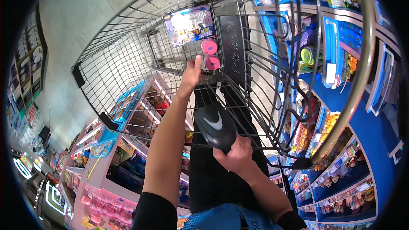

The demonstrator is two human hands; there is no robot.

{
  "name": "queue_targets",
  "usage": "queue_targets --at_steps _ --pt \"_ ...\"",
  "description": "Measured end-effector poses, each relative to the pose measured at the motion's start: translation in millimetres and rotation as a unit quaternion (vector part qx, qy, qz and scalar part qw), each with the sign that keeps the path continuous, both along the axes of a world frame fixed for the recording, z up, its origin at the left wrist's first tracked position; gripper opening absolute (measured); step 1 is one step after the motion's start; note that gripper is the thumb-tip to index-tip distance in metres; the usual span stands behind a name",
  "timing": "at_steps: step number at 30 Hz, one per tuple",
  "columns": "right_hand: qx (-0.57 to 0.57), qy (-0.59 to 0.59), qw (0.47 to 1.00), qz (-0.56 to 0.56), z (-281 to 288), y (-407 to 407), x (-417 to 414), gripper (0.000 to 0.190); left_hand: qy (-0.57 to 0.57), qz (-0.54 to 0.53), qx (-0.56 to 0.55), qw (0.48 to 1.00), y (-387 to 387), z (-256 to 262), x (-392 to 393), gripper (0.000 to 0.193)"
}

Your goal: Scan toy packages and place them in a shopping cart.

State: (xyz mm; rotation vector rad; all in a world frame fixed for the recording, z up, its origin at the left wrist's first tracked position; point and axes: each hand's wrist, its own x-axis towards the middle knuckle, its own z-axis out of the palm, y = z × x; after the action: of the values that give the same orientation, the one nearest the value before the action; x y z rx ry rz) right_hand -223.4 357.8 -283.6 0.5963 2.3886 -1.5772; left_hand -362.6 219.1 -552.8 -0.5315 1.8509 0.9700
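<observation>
My right hand (237, 157) grips the handle of a black handheld barcode scanner (212, 124), its head over the near rim of the shopping cart. My left hand (192, 74) reaches down into the black wire cart (127, 51), thumb pointing away from me. Its other fingers are mostly hidden, so its grasp is unclear. Right beside it, two containers with round pink lids stand in a row, a nearer pink lid (212, 62) and a farther pink lid (209, 47). Beyond them lies a shiny, colourful toy package (190, 25) that bears writing, with glare across its front.
Blue shelving (367, 140) packed with small toys lines the right side, close to the cart's curved metal handle (351, 99). Pink-edged shelves (108, 182) with packaged goods stand at lower left. A dark panel (235, 44) is fixed inside the cart. Grey floor (76, 22) extends beyond.
</observation>
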Motion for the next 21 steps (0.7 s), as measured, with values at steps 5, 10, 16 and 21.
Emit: queue_targets --at_steps 5,10,16,21 --pt "0.035 -0.082 0.996 -0.002 2.7 5.8 -0.4 0.041 0.036 0.017 0.057 0.998 -3.3 85.3 -16.8 0.069" --pt "-0.015 -0.013 1.000 0.003 1.7 9.4 1.8 0.039 0.120 -0.009 0.050 0.991 -40.2 195.7 1.7 0.054" --pt "-0.072 -0.009 0.997 0.020 24.1 22.6 1.7 0.033 0.144 0.108 0.086 0.980 -73.6 306.5 82.8 0.038" --pt "-0.092 0.060 0.980 0.166 81.4 28.0 -16.9 0.036 0.162 0.195 0.115 0.960 -88.2 392.5 156.7 0.030"
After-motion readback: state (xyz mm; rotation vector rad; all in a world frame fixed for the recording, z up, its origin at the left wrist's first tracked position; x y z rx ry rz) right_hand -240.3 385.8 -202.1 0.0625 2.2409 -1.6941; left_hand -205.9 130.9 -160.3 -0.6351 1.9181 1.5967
